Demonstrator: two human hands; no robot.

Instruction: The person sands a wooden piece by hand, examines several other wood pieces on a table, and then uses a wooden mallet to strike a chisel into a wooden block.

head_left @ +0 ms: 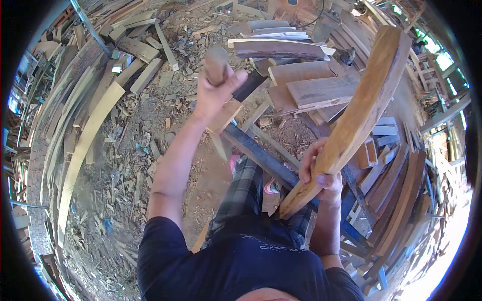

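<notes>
My left hand (213, 95) is raised in front of me, its fingers wrapped round a thick wooden handle (216, 62) whose blunt end is blurred by motion. Right beside that fist shows a dark, flat, blade-like piece (249, 86); I cannot tell whether it belongs to the handle. On the other side, my right hand (320, 173) grips a long, slightly curved wooden beam (359, 110) near its lower end. The beam slants up and away to the right, its lower tip close to my lap. Under my left wrist is a small wooden block (224, 116) at the end of a dark rail.
A dark rail (261, 155) crosses over my legs. Stacked boards (321, 93) lie ahead, and curved planks (396, 200) are piled at right. A long pale strip (88, 145) runs down the left. Wood chips (135, 170) litter the ground.
</notes>
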